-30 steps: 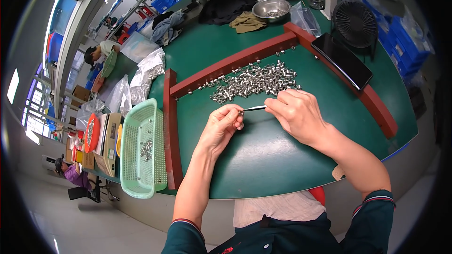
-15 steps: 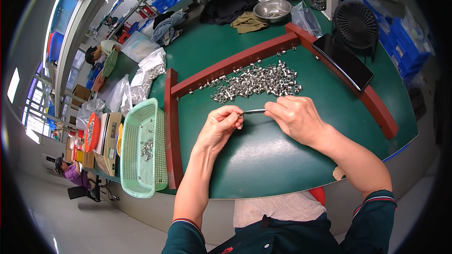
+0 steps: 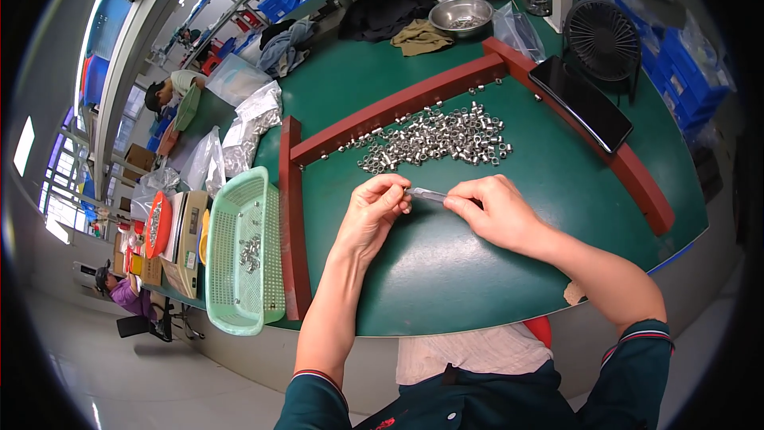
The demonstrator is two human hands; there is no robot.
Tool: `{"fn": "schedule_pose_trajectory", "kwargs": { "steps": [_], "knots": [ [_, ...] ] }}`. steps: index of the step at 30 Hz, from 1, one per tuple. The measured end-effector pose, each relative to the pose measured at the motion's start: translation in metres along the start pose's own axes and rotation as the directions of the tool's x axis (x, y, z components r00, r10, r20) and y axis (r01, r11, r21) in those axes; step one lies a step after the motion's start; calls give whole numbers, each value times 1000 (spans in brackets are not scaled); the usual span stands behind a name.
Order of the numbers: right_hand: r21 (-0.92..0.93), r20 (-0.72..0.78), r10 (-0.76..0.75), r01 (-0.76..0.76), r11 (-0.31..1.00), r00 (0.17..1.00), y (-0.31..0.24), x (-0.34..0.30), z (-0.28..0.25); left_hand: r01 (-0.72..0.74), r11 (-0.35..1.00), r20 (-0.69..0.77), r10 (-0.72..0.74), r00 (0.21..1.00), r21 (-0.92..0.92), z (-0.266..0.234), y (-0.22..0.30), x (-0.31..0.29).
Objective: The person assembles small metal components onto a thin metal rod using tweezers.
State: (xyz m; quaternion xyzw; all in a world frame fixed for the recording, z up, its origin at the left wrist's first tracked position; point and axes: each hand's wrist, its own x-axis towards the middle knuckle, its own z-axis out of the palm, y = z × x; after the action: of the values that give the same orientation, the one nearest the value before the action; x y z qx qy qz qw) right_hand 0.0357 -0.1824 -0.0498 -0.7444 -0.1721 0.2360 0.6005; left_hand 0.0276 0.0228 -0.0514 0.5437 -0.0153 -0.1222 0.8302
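1. From where I stand, the left hand [image 3: 376,209] covers most of the small piece [image 3: 406,189] at its fingertips; I can't make out its shape.
2. The right hand [image 3: 497,211] hides one end of the slim tool [image 3: 430,194], whose outline looks blurred.
3. In the heap of metal rings [image 3: 438,137], upper ones cover those underneath.
4. The phone [image 3: 581,102] blocks my view of part of the red bar [image 3: 645,191].
5. The bits [image 3: 251,253] in the green basket [image 3: 274,271] are too small to tell apart.
6. The left sleeve [image 3: 312,404] and right sleeve [image 3: 633,382] run off the lower edge.
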Motion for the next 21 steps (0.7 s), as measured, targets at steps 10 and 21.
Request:
{"fn": "schedule_pose_trajectory", "kwargs": {
  "steps": [10,21],
  "knots": [
    [-887,-87,-820,331,322,566,0,-2,-4,95,995,42,-94,995,-35,3,3,-1],
    [-873,-86,-805,344,344,587,3,0,-5,-8,997,-27,10,1000,78,1,3,-1]
  ]
}}
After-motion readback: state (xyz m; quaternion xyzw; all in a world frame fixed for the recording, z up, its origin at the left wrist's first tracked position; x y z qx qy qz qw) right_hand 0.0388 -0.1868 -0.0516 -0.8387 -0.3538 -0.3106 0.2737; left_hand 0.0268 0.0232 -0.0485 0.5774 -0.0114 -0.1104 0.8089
